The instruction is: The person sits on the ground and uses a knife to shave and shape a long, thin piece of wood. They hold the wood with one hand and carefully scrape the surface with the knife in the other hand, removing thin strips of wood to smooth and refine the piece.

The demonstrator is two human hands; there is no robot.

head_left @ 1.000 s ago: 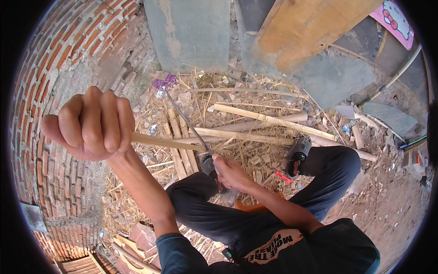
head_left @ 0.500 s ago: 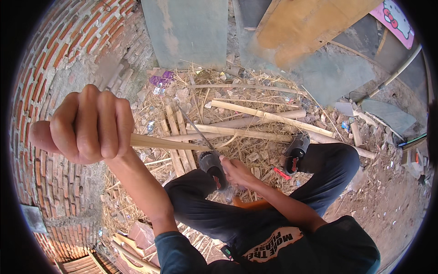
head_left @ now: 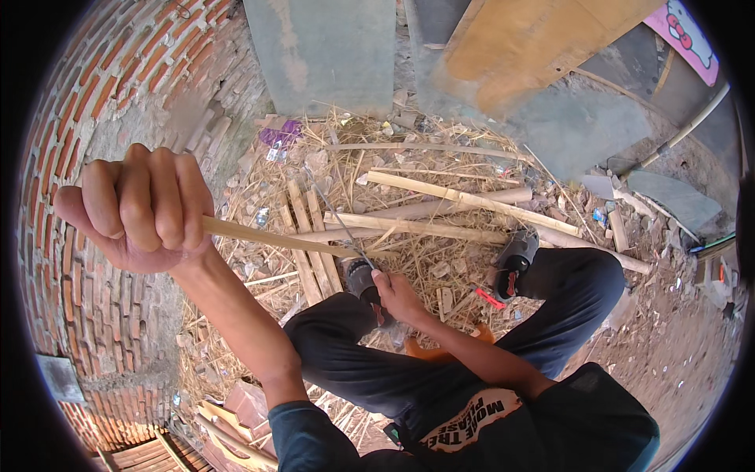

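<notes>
My left hand (head_left: 145, 211), raised at the left near the brick wall, is closed in a fist around one end of a bamboo strip (head_left: 275, 237). The strip slants down to the right, its far end lying over the litter just beyond my left shoe (head_left: 363, 277). My right hand (head_left: 398, 296) is closed on a long, thin-bladed knife (head_left: 334, 211); my fingers hide its handle. The grey blade points away and to the left, crossing the strip close to the strip's far end. Whether its edge bites into the bamboo, I cannot tell.
Several split bamboo pieces (head_left: 436, 228) and poles lie on the straw-littered ground ahead. Bamboo slats (head_left: 311, 256) lie side by side beyond my left knee. A red-handled tool (head_left: 490, 298) is beside my right shoe. Brick wall (head_left: 86, 315) stands left; boards (head_left: 326, 55) lean at the back.
My left hand has shifted slightly left with the strip, which now shows a narrower side. My right hand and the knife have moved a little left. A thin curl near the blade has changed shape.
</notes>
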